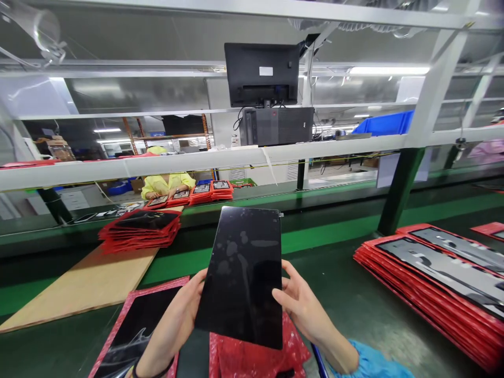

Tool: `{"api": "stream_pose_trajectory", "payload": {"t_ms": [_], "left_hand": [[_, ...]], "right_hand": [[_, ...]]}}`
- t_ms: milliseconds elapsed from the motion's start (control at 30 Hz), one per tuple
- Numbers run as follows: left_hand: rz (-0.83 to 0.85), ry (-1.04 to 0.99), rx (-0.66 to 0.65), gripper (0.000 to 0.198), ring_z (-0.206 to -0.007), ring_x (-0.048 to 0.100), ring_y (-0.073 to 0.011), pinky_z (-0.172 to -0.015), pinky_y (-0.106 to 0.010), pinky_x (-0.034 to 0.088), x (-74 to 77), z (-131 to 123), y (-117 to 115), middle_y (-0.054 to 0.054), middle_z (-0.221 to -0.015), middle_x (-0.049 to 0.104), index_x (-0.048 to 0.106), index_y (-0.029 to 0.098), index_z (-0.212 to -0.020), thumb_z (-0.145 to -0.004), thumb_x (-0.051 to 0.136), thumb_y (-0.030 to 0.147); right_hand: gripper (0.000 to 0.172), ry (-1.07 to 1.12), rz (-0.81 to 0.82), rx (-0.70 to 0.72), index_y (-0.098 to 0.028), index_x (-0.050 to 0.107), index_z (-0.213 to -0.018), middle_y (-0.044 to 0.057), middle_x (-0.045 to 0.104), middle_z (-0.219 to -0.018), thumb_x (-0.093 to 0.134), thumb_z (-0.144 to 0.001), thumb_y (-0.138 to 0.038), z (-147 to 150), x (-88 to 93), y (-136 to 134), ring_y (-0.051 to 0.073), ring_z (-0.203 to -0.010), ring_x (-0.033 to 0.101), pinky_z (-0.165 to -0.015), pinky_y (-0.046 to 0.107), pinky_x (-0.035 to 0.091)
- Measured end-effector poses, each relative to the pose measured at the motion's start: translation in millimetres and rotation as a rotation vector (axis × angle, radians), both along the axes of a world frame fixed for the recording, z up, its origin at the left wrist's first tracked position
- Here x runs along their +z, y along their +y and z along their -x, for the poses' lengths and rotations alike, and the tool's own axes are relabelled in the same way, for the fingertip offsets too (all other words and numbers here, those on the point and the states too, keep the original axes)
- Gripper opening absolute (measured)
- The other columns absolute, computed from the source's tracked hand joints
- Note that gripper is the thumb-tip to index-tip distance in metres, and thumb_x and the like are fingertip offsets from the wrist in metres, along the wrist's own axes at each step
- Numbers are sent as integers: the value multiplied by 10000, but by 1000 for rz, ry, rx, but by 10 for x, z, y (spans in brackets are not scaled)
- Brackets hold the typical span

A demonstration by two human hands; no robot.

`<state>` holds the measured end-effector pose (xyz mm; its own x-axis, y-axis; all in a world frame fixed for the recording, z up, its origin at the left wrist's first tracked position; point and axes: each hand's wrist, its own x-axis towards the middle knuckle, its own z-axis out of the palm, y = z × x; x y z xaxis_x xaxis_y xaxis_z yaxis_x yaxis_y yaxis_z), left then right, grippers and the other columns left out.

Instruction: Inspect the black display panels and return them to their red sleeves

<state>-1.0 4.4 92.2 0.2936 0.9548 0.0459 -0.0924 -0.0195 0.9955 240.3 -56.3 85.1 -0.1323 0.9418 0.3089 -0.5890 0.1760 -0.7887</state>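
Over the flat, dark-green workbench (pixel 334 281), your left hand (pixel 185 304) and right hand (pixel 301 303) pinch the glossy black rectangular panel (pixel 244 278), apparently a holding-up step; moving it calls for even support.

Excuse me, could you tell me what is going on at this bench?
The left hand and right hand hold a glossy black panel tilted between them, by its opposite edges. Red wrapping lies below it, and a stack of panels in red sleeves lies to the right. Farther back, a co-worker in yellow has their hands at other red stacks.
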Motion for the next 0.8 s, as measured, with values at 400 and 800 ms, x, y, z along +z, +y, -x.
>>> {"api": "stream_pose_trajectory", "payload": {"t_ms": [400,800], "left_hand": [[48,231,-555,377,-666,680,-242,-618,-315,514,330,118,656,-129,-806,736,719,99,-941,-583,689,215],[-1598,492,-275,312,-1207,532,-207,-1053,-342,382,342,-284,-215,-57,-1173,673,595,217,-1190,-883,543,236]], "right_hand": [[645,145,263,402,-115,699,-850,110,754,-837,577,-687,-726,-137,-25,229,287,-901,691,-931,449,443],[581,191,87,78,-213,657,-1025,82,740,-970,772,-582,-571,166,145,187,287,-919,681,-854,447,494]]}}
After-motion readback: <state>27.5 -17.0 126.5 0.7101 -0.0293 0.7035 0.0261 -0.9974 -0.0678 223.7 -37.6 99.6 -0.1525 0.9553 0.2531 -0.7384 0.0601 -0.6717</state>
